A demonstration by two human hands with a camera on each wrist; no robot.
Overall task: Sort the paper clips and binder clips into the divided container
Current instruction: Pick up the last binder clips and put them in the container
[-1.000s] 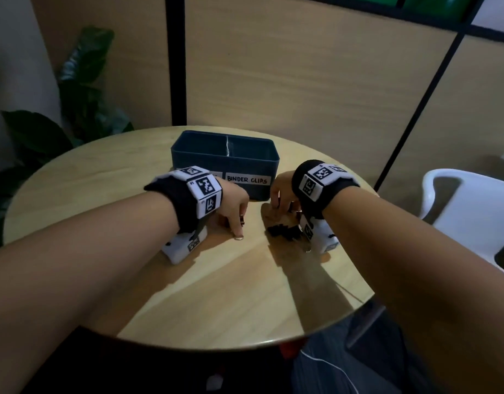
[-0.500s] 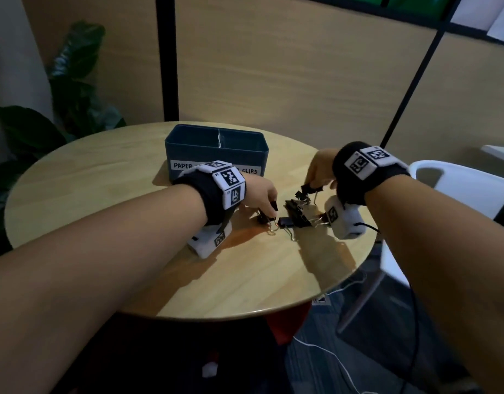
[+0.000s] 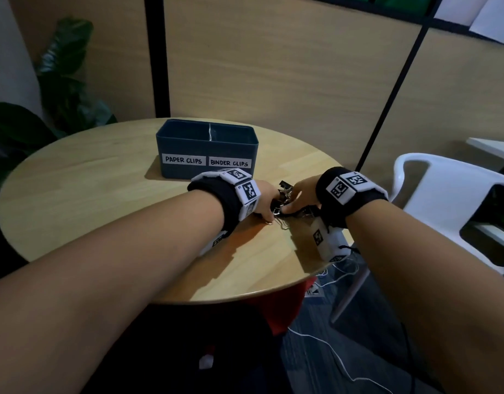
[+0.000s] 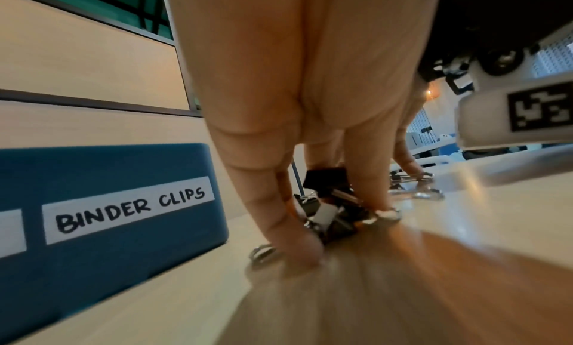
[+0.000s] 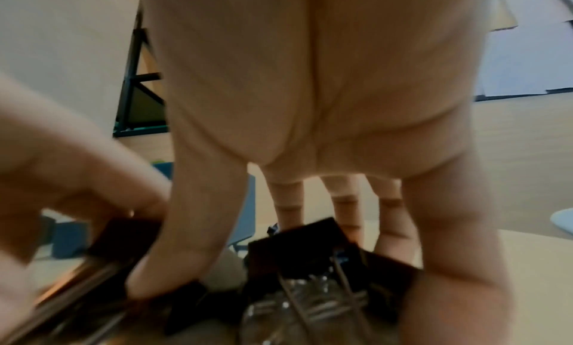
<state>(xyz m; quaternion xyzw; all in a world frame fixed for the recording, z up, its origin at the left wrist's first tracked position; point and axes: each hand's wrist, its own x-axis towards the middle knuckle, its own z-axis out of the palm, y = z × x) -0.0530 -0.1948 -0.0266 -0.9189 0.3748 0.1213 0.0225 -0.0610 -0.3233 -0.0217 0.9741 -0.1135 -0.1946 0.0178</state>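
Head view, both hands, left hand, right hand, fingers spread over one clip pile, count unclear

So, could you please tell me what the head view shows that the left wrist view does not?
Only the head view shows the whole container with its divider and PAPER CLIPS label, plus the white chair and plant. Only the left wrist view shows, close up, the left hand's fingertips down among the binder clips on the table. Both show the BINDER CLIPS label, the clip pile and both hands, left hand and right hand.
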